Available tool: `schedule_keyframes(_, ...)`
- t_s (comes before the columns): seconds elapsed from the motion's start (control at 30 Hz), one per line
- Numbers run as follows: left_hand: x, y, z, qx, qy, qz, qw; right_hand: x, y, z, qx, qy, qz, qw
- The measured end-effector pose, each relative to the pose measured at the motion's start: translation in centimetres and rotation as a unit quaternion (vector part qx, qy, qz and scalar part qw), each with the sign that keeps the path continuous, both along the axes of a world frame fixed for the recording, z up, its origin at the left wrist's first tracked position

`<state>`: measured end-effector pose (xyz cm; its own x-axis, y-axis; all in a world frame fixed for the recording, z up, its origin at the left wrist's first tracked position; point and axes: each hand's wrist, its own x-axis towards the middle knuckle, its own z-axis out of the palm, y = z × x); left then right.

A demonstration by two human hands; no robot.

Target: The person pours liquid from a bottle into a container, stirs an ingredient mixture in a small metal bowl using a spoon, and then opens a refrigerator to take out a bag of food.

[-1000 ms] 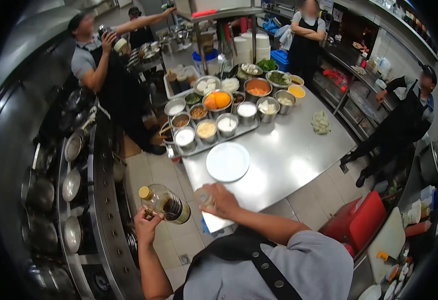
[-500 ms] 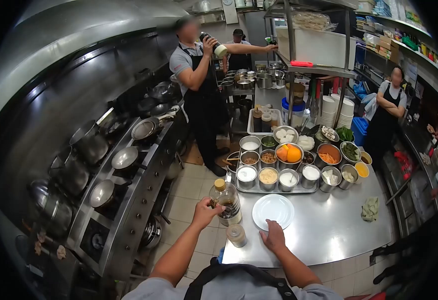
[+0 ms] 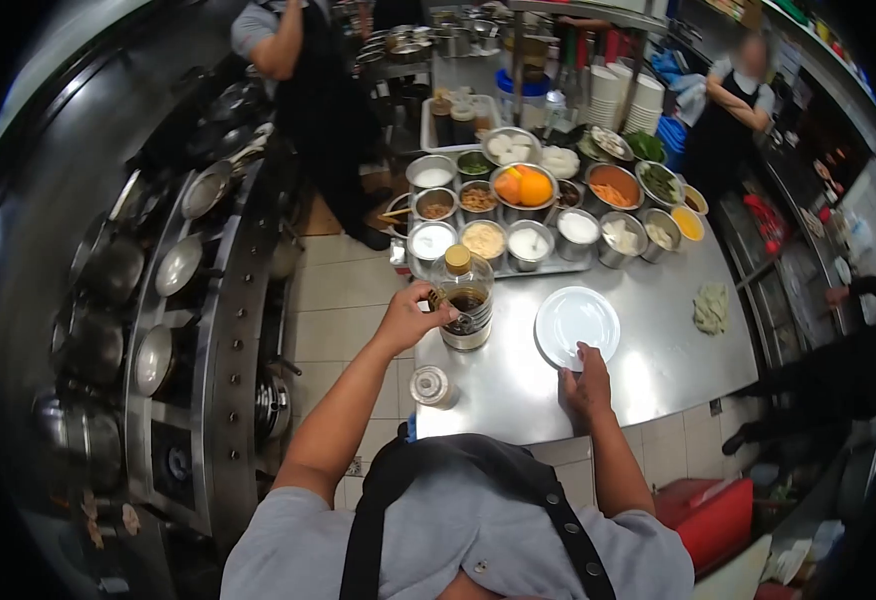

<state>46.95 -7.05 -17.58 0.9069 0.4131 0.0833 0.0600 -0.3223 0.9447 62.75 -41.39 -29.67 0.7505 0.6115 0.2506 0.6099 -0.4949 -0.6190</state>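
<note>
My left hand (image 3: 408, 318) is closed on a small glass container (image 3: 442, 302) with a dark, ridged end. It is held against or just before a large clear bottle (image 3: 468, 330) with a yellow cap and dark liquid; whether they touch I cannot tell. Nearer me stands a small lidded jar (image 3: 432, 388). A white round plate (image 3: 576, 318) lies on the steel table (image 3: 503, 400). My right hand (image 3: 587, 385) grips the plate's near rim, a finger over its top and the others partly hidden below.
Behind the plate, metal pots of ingredients (image 3: 530, 243) stand on a tray. A crumpled green cloth (image 3: 710, 308) lies on the right. The stove (image 3: 223, 330) with pans runs along the left. One co-worker (image 3: 318, 110) stands by the stove, another (image 3: 733, 110) at the right.
The view has tilted down and shifted. My right hand has moved from beside the plate's near left to its near right rim and taken hold. My left hand still holds the small container by the bottle.
</note>
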Motion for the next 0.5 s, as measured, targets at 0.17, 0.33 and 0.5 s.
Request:
schedule_keyframes(0.17,3.5,-1.2,-0.2,-0.061,0.025,-0.075,0.995,1.7,-2.5,-0.5,0.047,-0.007,-0.073,0.996)
schedule_keyframes(0.33,1.2,0.3,-2.1,-0.188,0.009,-0.035,0.981,-2.0,3.9,2.7,0.139,0.081,0.001,0.987)
schedule_keyframes(0.5,-9.8,0.2,-8.7,-0.251,-0.079,-0.052,0.963,-4.1,9.5,3.5,0.146,0.044,0.067,0.986)
